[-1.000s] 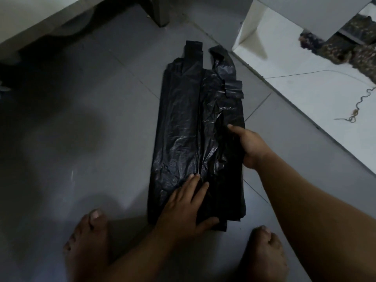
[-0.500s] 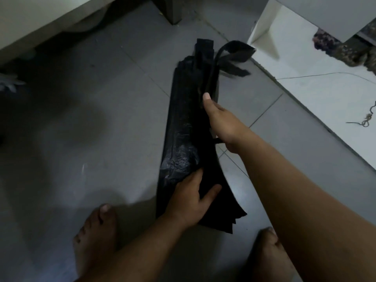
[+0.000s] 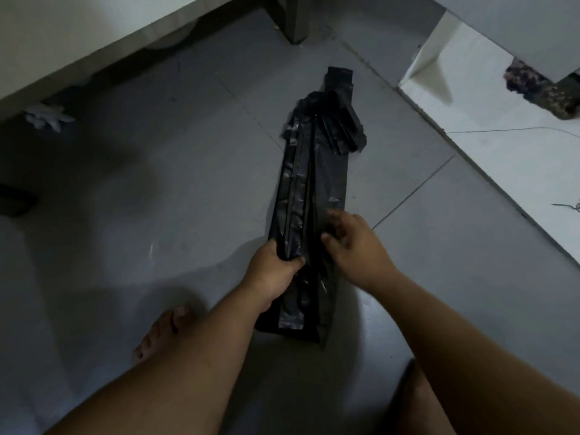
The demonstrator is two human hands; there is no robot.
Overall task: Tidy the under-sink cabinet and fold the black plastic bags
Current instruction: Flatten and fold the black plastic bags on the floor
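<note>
Black plastic bags (image 3: 314, 196) lie as narrow folded strip on floor tiles (image 3: 157, 183), between your feet. Your left hand (image 3: 276, 271) pinches near edge; right hand (image 3: 354, 246) rests loose-fingered on top. Slick layers likely fan apart if pinch slackens; handles at far end may spring open.

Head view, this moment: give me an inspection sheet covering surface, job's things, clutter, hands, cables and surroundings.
Surface: grey tiled floor, dimly lit.
Job's things: black plastic bags folded into one long narrow strip lying on the floor, handles at the far end.
Clutter: pale crumpled thing by the cabinet base; dark object at the left edge.
Hands: left hand grips the strip's left edge; right hand rests on it, fingers bent.
Cables: thin string on the white floor.
Surroundings: cabinet base, furniture leg, patterned mat, bare foot.
</note>
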